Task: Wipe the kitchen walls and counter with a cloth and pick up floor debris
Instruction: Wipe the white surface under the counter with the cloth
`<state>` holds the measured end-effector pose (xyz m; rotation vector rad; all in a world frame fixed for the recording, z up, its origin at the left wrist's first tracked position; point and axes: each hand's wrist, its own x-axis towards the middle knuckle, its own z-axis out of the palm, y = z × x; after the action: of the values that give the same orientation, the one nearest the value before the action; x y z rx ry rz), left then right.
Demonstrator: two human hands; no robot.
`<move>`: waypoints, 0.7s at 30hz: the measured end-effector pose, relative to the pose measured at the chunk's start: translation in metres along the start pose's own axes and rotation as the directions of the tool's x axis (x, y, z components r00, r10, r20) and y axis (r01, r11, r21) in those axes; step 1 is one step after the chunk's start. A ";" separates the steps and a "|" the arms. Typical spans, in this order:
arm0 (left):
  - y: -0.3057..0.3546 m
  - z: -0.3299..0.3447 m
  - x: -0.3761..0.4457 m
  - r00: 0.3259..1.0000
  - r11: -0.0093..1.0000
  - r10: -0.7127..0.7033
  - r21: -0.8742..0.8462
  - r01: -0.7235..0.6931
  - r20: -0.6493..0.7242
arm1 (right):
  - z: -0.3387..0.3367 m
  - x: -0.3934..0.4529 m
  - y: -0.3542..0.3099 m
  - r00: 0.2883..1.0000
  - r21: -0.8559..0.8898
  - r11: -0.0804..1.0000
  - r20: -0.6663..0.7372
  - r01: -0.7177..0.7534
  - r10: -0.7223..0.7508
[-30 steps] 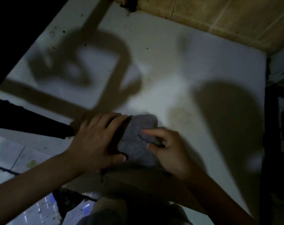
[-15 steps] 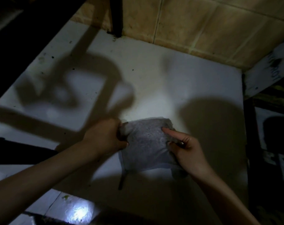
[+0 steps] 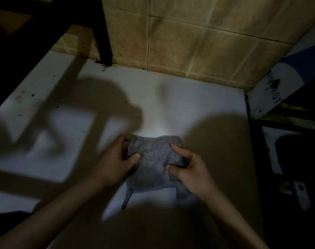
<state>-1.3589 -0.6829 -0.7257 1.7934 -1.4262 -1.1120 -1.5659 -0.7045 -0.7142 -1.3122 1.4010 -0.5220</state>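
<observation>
A: The grey cloth point(image 3: 154, 162) lies near the counter's point(image 3: 198, 112) front edge; the left hand point(image 3: 115, 164) pinches its left side, the right hand point(image 3: 191, 168) grips its right. Best fold it flat, then press evenly

B: The counter's dark left corner hides any specks; the floor is unreadable

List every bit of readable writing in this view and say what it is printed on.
"ROT": dark letters, turned sideways, on the white and blue board leaning at the right of the counter; the word looks cut off.
A second line of letters above it on the same board: too blurred to read.
Small white device on the dark surface at far right: its mark is too small to read.
Grey cloth: no writing.
</observation>
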 end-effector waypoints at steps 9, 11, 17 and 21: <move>0.029 0.003 0.076 0.997 0.995 -0.072 0.067 0.073 -0.015 | -0.022 0.052 -0.027 0.987 -0.068 0.997 -0.162 -0.034 0.023; 0.033 0.003 0.080 0.997 0.994 -0.072 0.080 0.072 -0.003 | -0.021 0.053 -0.030 0.985 -0.074 0.996 -0.170 -0.052 0.038; 0.044 -0.002 0.059 0.981 0.979 -0.194 -0.051 0.195 0.025 | -0.017 0.031 -0.038 0.990 -0.199 0.975 -0.121 -0.095 0.072; 0.050 -0.007 0.043 0.949 0.949 -0.312 -0.033 0.314 0.051 | -0.020 0.007 -0.048 0.982 -0.222 0.960 -0.115 -0.170 0.148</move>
<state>-1.3730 -0.7379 -0.6913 2.0252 -1.1578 -1.3370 -1.5629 -0.7318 -0.6697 -1.3569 1.6727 -0.3246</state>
